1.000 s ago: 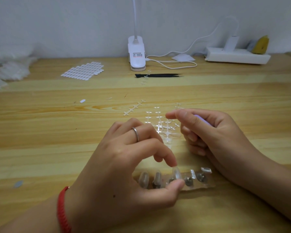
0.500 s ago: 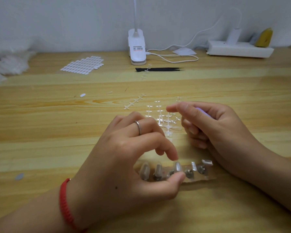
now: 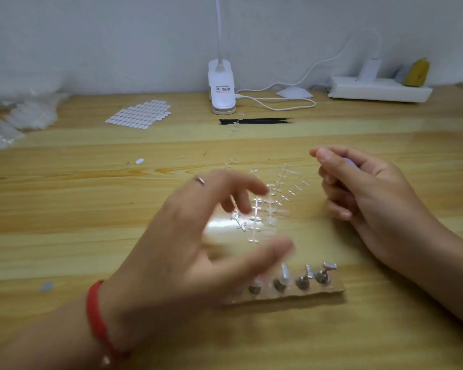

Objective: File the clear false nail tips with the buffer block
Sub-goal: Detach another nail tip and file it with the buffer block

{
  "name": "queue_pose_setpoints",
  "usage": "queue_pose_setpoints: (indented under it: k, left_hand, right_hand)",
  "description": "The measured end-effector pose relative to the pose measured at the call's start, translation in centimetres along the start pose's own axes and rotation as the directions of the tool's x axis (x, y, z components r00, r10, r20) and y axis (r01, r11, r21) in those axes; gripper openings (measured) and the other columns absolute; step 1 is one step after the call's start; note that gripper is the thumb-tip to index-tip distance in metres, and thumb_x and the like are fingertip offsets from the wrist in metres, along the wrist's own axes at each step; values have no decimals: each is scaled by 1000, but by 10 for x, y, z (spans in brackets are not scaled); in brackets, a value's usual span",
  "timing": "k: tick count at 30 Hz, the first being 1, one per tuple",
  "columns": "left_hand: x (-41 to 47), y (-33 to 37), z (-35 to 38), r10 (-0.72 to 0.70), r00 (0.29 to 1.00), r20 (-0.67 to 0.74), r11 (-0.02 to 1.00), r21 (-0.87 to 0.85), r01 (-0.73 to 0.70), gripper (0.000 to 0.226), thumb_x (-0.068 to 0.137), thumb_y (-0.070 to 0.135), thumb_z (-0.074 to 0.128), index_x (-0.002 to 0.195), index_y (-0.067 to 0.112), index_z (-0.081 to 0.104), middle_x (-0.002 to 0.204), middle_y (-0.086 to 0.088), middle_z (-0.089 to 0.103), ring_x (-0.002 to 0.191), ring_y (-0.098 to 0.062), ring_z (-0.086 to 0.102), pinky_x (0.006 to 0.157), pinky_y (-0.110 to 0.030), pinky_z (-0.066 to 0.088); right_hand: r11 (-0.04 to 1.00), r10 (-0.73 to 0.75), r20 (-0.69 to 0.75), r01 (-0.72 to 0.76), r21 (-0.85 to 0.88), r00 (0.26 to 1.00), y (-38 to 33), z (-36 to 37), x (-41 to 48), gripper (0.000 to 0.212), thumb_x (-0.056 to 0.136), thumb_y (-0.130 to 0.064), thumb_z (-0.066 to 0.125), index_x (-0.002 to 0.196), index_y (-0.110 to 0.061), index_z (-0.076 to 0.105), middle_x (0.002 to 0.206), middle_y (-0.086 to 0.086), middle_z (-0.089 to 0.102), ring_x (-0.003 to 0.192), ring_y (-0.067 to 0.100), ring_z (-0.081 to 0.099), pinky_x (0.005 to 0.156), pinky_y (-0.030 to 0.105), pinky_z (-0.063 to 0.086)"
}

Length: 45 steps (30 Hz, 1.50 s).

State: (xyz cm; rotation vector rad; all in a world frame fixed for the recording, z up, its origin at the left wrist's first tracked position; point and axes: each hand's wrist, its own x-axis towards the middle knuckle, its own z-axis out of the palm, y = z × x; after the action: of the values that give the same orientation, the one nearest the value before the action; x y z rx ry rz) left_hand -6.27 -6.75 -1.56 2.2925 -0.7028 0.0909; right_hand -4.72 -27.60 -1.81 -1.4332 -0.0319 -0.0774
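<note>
**A:** Wooden desk (image 3: 64, 236), nearest edge first. What sits at five o'clock?

**B:** A clear holder strip (image 3: 305, 293) with a row of metal pegs. Clear false nail tips (image 3: 285, 271) stand on several of them. Nothing visibly steadies the strip.

**A:** And the left hand (image 3: 187, 249)?

**B:** It runs from seven o'clock to centre and is blurred. The fingers and thumb are spread wide, holding nothing I can make out. It hides the strip's left end, and I can't tell whether it touches.

**A:** So a loose sweep could tip the strip or flick a nail off its peg.

**B:** I judge that the main risk. A clear tip on pale wood would be hard to find. It would be harder still among the clear plastic runners (image 3: 273, 204) scattered at centre, under the fingertips.

**A:** Right hand (image 3: 364, 198)?

**B:** At three o'clock, fingers curled round a lilac sliver, probably the buffer block (image 3: 349, 162). Most of it is hidden, so I can't say how firm the hold is.

**A:** What if filing starts with the strip unpinned?

**B:** The strip would likely skate. Heavy pressure might bend a tip or pop it loose.

**A:** Farther back?

**B:** Black tweezers (image 3: 254, 120) at twelve, with a clip lamp (image 3: 222, 86) behind them. A sheet of oval tabs (image 3: 139, 116) lies at eleven and a power strip (image 3: 380, 90) at one. All are well apart from the hands.
</note>
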Motion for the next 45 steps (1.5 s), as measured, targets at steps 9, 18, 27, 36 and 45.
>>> queue_pose_setpoints:
  k: [9,18,27,36,45]
  left_hand:
    - [18,-3,-29,-73,989,130,973,225,42,43,60,77,61,87,43,63,88,20,55,94,1,47,84,-24,41]
    - [24,-4,-19,21,965,262,966,243,-88,45,60,67,70,100,47,64,97,22,50,98,4,41,86,-19,38]
    - [19,-8,-13,393,919,-10,823,450,-347,15,81,43,65,83,30,74,76,15,64,76,-13,58,72,-33,41]
    - [28,2,-15,-228,871,-435,857,-514,-32,6,83,23,70,80,18,72,69,8,72,64,0,64,62,-11,48]
    - [14,18,5,-287,944,-163,615,-787,51,18,69,22,69,78,9,63,80,-6,75,68,-8,69,58,-8,46]
  right_hand:
    - [910,-107,14,103,-402,994,0,1,-3,8,84,-24,71,77,-26,72,56,-5,43,40,7,32,37,15,32]
    - [876,-141,70,158,-456,987,1,1,-3,2,86,-18,69,84,-17,70,50,-22,55,42,-2,47,45,6,34]
    - [845,-188,131,228,-483,973,1,5,-7,4,87,-16,70,83,-17,70,45,-18,48,38,-1,44,41,5,32]
    - [980,-25,57,36,-196,998,-5,7,-12,20,73,-35,78,89,-22,74,53,-10,42,42,6,33,36,18,30]
    - [956,247,174,-269,120,953,-12,18,-15,47,62,-39,74,102,-14,69,63,-4,42,42,4,24,33,15,21]
